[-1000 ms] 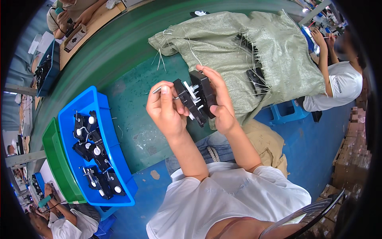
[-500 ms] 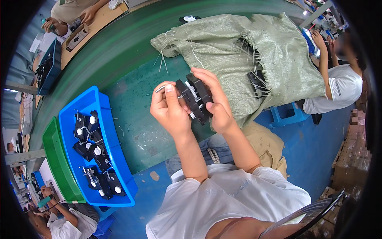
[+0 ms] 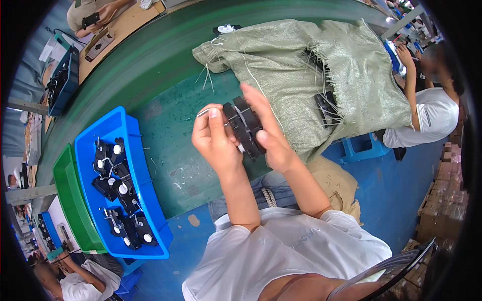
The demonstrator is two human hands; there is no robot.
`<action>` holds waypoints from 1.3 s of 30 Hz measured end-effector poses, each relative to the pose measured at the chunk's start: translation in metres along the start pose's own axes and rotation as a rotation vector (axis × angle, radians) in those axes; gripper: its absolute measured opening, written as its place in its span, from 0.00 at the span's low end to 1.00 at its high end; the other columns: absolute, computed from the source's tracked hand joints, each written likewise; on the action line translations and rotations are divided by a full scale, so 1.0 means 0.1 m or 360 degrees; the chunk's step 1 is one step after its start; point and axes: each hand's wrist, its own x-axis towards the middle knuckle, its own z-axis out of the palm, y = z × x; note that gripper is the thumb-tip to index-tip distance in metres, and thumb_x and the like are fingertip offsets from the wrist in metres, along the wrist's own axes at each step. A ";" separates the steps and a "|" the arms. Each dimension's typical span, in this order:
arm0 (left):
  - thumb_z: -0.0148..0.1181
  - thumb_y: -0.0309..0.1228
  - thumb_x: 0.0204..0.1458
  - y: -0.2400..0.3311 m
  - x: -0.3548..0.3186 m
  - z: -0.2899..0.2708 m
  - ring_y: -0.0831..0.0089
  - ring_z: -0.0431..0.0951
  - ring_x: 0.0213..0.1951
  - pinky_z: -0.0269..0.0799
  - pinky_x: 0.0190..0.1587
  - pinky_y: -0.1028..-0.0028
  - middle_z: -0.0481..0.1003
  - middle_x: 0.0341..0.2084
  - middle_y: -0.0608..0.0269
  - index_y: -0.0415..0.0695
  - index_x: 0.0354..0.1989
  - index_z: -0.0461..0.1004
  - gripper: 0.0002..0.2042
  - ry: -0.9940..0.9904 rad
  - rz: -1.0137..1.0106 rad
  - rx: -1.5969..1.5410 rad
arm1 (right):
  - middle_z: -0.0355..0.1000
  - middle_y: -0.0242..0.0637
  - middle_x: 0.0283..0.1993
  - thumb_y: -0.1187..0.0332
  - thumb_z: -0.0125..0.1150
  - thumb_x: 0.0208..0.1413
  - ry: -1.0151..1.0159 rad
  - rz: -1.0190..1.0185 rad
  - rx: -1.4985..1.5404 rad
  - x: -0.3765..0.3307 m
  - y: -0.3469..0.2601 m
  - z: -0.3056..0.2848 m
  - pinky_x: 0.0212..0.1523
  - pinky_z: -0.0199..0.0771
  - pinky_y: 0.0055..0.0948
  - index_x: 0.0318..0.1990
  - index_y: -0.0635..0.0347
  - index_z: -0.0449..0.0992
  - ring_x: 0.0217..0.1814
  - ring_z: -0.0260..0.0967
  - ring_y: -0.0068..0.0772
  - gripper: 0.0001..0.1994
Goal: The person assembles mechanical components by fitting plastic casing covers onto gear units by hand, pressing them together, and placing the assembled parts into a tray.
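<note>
Left hand point(image 3: 217, 145) grasps a two-part black housing point(image 3: 239, 131) above a green tabletop point(image 3: 175, 160); blurred right hand point(image 3: 275, 145) touches it, grip unclear. The halves seem nearly joined; similar units point(image 3: 131, 235) lie in a blue bin point(image 3: 145, 175).

Blue floor point(image 3: 384, 185) is spread across the lower right, marked by a pale worn patch point(image 3: 194, 220) at lower centre! The middle is filled by a scuffed green counter point(image 3: 175, 170). Far right, cardboard boxes point(image 3: 436, 220) are stacked; centre right, a blue stool point(image 3: 359, 153) is placed. Far left, a blue-grey curtain point(image 3: 27, 83) is hung; upper right, a bright lamp point(image 3: 389, 20) is glimpsed.
</note>
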 end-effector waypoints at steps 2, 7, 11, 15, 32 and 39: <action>0.55 0.27 0.60 0.06 -0.02 -0.09 0.84 0.66 0.21 0.64 0.22 0.83 0.75 0.29 0.62 0.37 0.39 0.75 0.06 -0.0230 -0.0151 -0.0151 | 0.58 0.53 0.67 0.57 0.49 0.55 0.0280 0.0242 0.0624 -0.01 -0.03 0.07 0.58 0.66 0.39 0.66 0.65 0.60 0.59 0.65 0.46 0.32; 0.58 0.27 0.56 0.14 -0.13 0.03 0.77 0.70 0.24 0.69 0.27 0.80 0.76 0.35 0.58 0.35 0.44 0.75 0.10 -0.0392 -0.0097 -0.0078 | 0.65 0.52 0.61 0.55 0.49 0.57 0.0090 0.0466 0.1013 0.02 -0.02 -0.17 0.52 0.69 0.34 0.65 0.63 0.60 0.54 0.67 0.39 0.31; 0.62 0.26 0.50 0.18 -0.09 0.05 0.71 0.74 0.28 0.73 0.31 0.76 0.76 0.39 0.55 0.34 0.47 0.75 0.15 -0.0533 0.0467 0.0474 | 0.68 0.49 0.53 0.54 0.49 0.58 0.0261 0.0321 0.0769 0.20 -0.12 -0.15 0.46 0.70 0.30 0.63 0.63 0.61 0.47 0.68 0.34 0.30; 0.66 0.24 0.44 0.21 -0.07 0.06 0.67 0.75 0.32 0.74 0.36 0.73 0.76 0.41 0.53 0.33 0.48 0.74 0.21 -0.0651 0.0975 0.1015 | 0.70 0.45 0.45 0.54 0.48 0.58 0.0482 0.0098 0.0597 0.37 -0.17 -0.14 0.38 0.68 0.26 0.59 0.62 0.64 0.39 0.67 0.30 0.26; 0.67 0.19 0.39 0.55 -0.06 -0.36 0.72 0.71 0.28 0.69 0.29 0.76 0.75 0.32 0.58 0.35 0.43 0.74 0.18 -0.0006 0.0974 0.0830 | 0.70 0.35 0.26 0.59 0.38 0.66 -0.0174 0.0325 0.0590 0.87 -0.57 0.69 0.28 0.61 0.23 0.35 0.63 0.74 0.24 0.59 0.23 0.20; 0.65 0.23 0.43 1.61 -0.11 -1.19 0.69 0.71 0.28 0.70 0.32 0.73 0.74 0.31 0.59 0.35 0.43 0.74 0.16 0.0539 0.1117 0.2126 | 0.72 0.35 0.33 0.61 0.41 0.66 -0.0037 0.0044 0.0583 0.48 -0.36 1.18 0.31 0.63 0.24 0.40 0.65 0.75 0.29 0.61 0.24 0.18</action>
